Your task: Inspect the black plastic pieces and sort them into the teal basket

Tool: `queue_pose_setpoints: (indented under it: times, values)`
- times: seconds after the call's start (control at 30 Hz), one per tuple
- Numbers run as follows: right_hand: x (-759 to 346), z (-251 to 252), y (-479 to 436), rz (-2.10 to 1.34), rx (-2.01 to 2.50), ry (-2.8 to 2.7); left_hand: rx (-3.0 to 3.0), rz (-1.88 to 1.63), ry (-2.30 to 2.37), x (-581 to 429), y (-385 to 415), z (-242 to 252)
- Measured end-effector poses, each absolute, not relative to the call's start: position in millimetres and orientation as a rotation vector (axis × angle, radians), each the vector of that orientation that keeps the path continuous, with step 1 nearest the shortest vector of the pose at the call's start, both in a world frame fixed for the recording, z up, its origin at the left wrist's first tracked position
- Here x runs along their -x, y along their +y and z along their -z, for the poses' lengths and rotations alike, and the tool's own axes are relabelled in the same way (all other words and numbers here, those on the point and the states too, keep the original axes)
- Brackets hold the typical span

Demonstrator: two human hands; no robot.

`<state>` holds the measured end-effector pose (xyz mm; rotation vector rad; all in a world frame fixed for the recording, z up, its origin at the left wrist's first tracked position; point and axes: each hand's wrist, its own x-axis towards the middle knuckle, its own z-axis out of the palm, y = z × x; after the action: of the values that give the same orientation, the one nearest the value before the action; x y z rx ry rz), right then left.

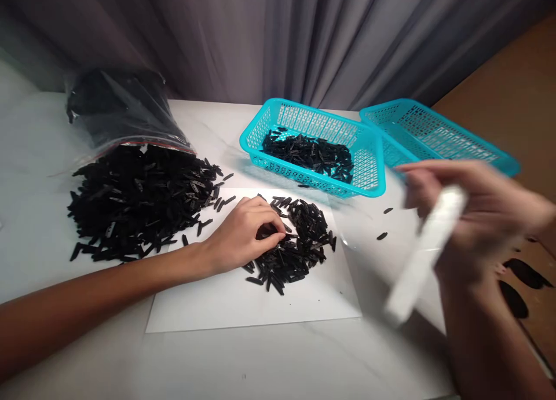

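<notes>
My left hand (pixel 247 232) reaches into a small pile of black strip-shaped pieces (pixel 299 255) on a white sheet (pixel 208 313). Its thumb and forefinger pinch together at one small black piece (pixel 290 235). On the right, my right hand (pixel 473 209) is raised over the table and smeared by motion. Its fingers are closed round a flat white bar-shaped tool (pixel 423 261), too blurred to name more exactly. The thumb and forefinger of that hand come together in front of the right-hand basket; whether they hold anything else I cannot tell.
A large heap of black pieces (pixel 143 209) spills from a clear zip bag (pixel 125 110) at left. One turquoise basket (pixel 313 183) holds many such pieces; a second turquoise basket (pixel 460 139) stands beside it. Loose pieces (pixel 382 236) lie at right. A curtain (pixel 243 41) hangs behind.
</notes>
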<state>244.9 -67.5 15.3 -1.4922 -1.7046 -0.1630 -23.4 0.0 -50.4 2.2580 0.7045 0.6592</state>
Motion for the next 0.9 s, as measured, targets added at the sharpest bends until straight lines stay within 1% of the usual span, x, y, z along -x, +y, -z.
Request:
queue_pose_setpoints:
  times: [0.03, 0.1, 0.2, 0.33, 0.6, 0.9]
  values:
    - [-235, -11, -65, 0.161, 1.461, -1.783, -2.255, -0.669, 0.705, 24, 0, 51]
    - [-214, 2, -60, 0.013, 1.333, -2.062, -2.249, -0.69, 0.703, 24, 0, 51]
    - [-190, 22, -58, -0.181, 1.269, -2.233, -2.247, -0.74, 0.689, 26, -1, 51]
    - [-184, 32, -60, -0.305, 1.277, -2.199, -2.225, -0.828, 0.662, 27, -2, 50]
    - [-188, 29, -61, -0.427, 1.304, -2.078, -2.213, -0.968, 0.68, 25, -2, 51]
    - [-189, 27, -61, -0.394, 1.295, -2.044, -2.192, -1.001, 0.714, 27, -3, 51]
